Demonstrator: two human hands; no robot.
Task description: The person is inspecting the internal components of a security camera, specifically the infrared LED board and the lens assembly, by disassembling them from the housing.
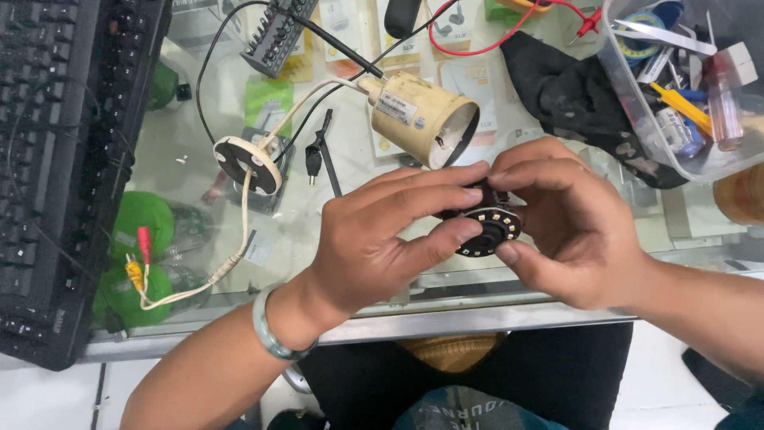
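One small black round circuit module ringed with white lights (492,225) sits pinched between the left hand (374,239) and the right hand (569,227), both closed on it above the glass worktop (318,215) near its front edge. It looks light, stiff and fragile, best held by the rim, off the lights. At eleven o'clock lies one cream cylindrical camera housing (422,118), at ten one round cream base plate (248,163), at two one clear plastic parts tub (637,103).
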